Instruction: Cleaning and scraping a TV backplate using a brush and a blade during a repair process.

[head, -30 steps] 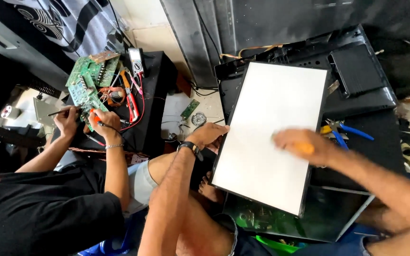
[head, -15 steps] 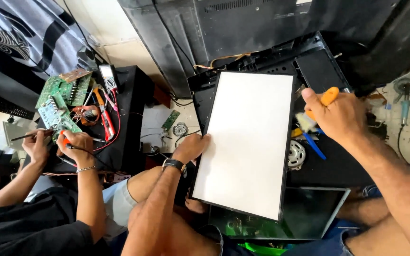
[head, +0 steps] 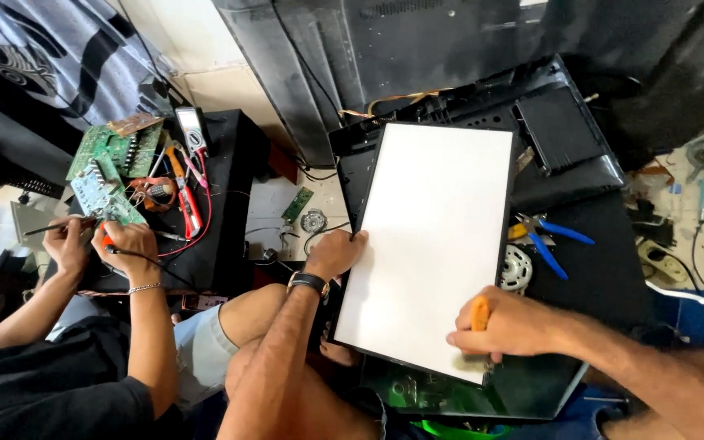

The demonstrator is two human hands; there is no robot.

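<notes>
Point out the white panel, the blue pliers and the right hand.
white panel [head: 429,244], head view, middle of its white face
blue pliers [head: 552,244], head view, blue handles
right hand [head: 503,326], head view, back of the hand
</notes>
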